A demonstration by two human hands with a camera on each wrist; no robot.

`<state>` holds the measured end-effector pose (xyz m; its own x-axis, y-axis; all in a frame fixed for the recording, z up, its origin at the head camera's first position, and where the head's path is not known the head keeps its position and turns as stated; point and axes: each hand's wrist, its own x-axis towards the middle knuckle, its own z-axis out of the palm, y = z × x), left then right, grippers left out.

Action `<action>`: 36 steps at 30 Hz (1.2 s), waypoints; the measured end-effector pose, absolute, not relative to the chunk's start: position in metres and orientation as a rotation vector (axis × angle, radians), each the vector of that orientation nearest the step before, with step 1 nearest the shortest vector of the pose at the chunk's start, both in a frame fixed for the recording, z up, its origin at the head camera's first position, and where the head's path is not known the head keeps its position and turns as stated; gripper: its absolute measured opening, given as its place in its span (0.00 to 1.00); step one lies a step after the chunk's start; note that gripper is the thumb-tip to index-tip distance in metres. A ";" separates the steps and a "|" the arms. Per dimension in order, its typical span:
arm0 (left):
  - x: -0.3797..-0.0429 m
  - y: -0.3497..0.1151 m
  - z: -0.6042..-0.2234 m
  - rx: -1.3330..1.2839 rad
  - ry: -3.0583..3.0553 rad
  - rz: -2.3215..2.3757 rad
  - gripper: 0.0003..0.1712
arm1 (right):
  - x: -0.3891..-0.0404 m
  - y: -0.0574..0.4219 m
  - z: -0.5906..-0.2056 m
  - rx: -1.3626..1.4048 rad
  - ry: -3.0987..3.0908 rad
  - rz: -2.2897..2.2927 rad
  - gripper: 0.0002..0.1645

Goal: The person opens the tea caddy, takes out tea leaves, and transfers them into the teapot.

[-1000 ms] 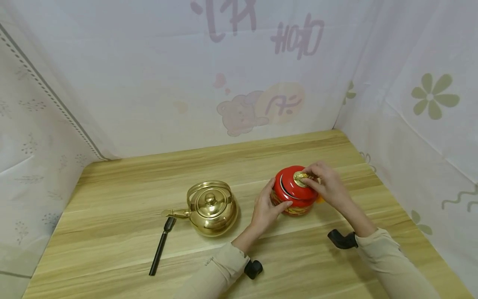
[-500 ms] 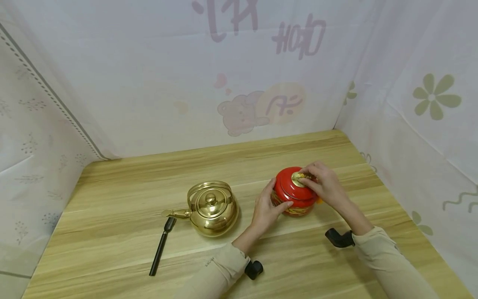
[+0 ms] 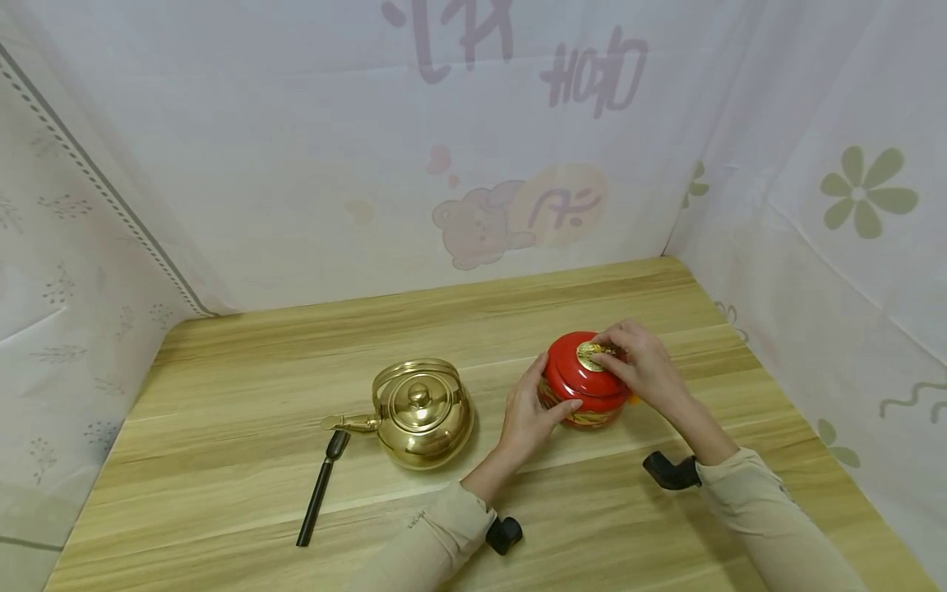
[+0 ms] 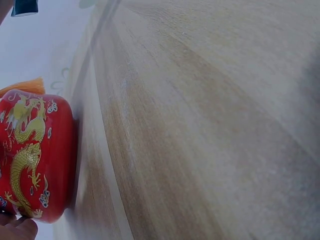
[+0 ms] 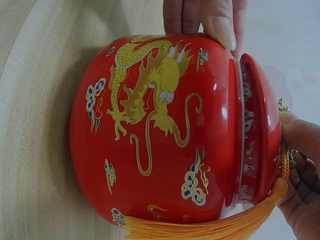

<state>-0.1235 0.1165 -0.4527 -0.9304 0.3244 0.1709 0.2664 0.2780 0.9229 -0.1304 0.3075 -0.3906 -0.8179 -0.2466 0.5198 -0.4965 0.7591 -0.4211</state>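
A red lidded jar (image 3: 592, 404) with gold dragons stands upright on the table. My left hand (image 3: 527, 415) holds its left side, thumb at the front and fingers around the back. My right hand (image 3: 645, 366) pinches the gold knob (image 3: 589, 356) on the red lid (image 3: 568, 362). In the right wrist view a gap shows between the lid (image 5: 265, 130) and the jar's rim, and an orange tassel (image 5: 250, 220) hangs from the knob. Only part of the jar (image 4: 35, 155) shows in the left wrist view, with some fingers (image 4: 20, 229) at its lower edge.
Left of the jar stands a brass kettle (image 3: 422, 448) with its handle up and its spout pointing left. A dark long-handled scoop (image 3: 318, 493) lies below the spout. Patterned cloth walls (image 3: 296, 205) border the wooden table (image 3: 244, 395) behind and at both sides.
The lid has shifted left and down with my right hand, and the dark gap along its left edge no longer shows in the head view. My left hand has stayed on the jar.
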 end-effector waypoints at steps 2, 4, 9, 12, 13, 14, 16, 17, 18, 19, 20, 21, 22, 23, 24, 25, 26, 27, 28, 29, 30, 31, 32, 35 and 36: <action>-0.123 0.117 -0.453 0.571 2.468 1.770 0.46 | -0.130 0.307 -0.391 0.563 -2.516 0.776 0.12; -0.123 0.116 -0.453 0.569 2.466 1.772 0.46 | -0.130 0.307 -0.392 0.558 -2.520 0.777 0.12; -0.123 0.117 -0.453 0.566 2.466 1.774 0.46 | -0.129 0.307 -0.394 0.537 -2.529 0.777 0.12; -0.123 0.116 -0.453 0.565 2.470 1.775 0.46 | -0.129 0.307 -0.395 0.529 -2.524 0.779 0.12; -0.123 0.116 -0.453 0.566 2.471 1.777 0.45 | -0.129 0.307 -0.396 0.530 -2.522 0.779 0.12; -0.123 0.116 -0.453 0.567 2.472 1.778 0.46 | -0.129 0.307 -0.396 0.531 -2.519 0.778 0.12; -0.123 0.116 -0.454 0.569 2.471 1.780 0.46 | -0.129 0.307 -0.396 0.531 -2.519 0.782 0.12; -0.123 0.115 -0.454 0.569 2.469 1.781 0.46 | -0.129 0.307 -0.396 0.530 -2.520 0.784 0.12; -0.123 0.115 -0.454 0.568 2.468 1.782 0.46 | -0.129 0.306 -0.396 0.529 -2.521 0.786 0.12; -0.122 0.115 -0.454 0.568 2.466 1.782 0.46 | -0.129 0.306 -0.396 0.529 -2.523 0.790 0.12; -0.122 0.115 -0.454 0.566 2.465 1.783 0.46 | -0.129 0.306 -0.396 0.526 -2.525 0.794 0.12; -0.122 0.114 -0.453 0.566 2.464 1.783 0.46 | -0.129 0.306 -0.396 0.522 -2.528 0.799 0.12; -0.123 0.114 -0.453 0.566 2.465 1.782 0.46 | -0.129 0.305 -0.396 0.517 -2.531 0.804 0.12; -0.123 0.114 -0.453 0.565 2.466 1.780 0.46 | -0.129 0.305 -0.396 0.512 -2.533 0.807 0.12; -0.123 0.114 -0.454 0.565 2.468 1.779 0.46 | -0.129 0.305 -0.396 0.507 -2.535 0.811 0.12; -0.123 0.114 -0.454 0.566 2.470 1.778 0.46 | -0.129 0.305 -0.396 0.502 -2.537 0.814 0.12; -0.124 0.114 -0.454 0.565 2.470 1.777 0.46 | -0.129 0.305 -0.396 0.496 -2.542 0.815 0.12; -0.124 0.114 -0.454 0.564 2.472 1.777 0.46 | -0.130 0.305 -0.396 0.491 -2.545 0.816 0.13; -0.124 0.114 -0.454 0.563 2.473 1.778 0.46 | -0.130 0.304 -0.396 0.488 -2.549 0.814 0.13; -0.124 0.114 -0.454 0.564 2.474 1.780 0.45 | -0.130 0.305 -0.396 0.487 -2.552 0.811 0.13; -0.125 0.114 -0.454 0.567 2.475 1.780 0.45 | -0.130 0.305 -0.396 0.488 -2.555 0.807 0.13; -0.125 0.114 -0.454 0.570 2.474 1.782 0.45 | -0.130 0.305 -0.397 0.489 -2.558 0.803 0.14; -0.125 0.114 -0.454 0.572 2.473 1.781 0.46 | -0.130 0.305 -0.398 0.489 -2.563 0.800 0.14; -0.126 0.114 -0.454 0.577 2.478 1.768 0.46 | -0.131 0.307 -0.399 0.492 -2.569 0.804 0.17; -0.126 0.114 -0.453 0.581 2.482 1.765 0.46 | -0.131 0.307 -0.399 0.489 -2.571 0.807 0.17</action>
<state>-0.1262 0.1137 -0.4534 -0.9289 0.3233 0.1805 0.2765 0.2816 0.9188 -0.1313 0.3074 -0.3993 -0.8585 -0.2065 0.4694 -0.4377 0.7718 -0.4612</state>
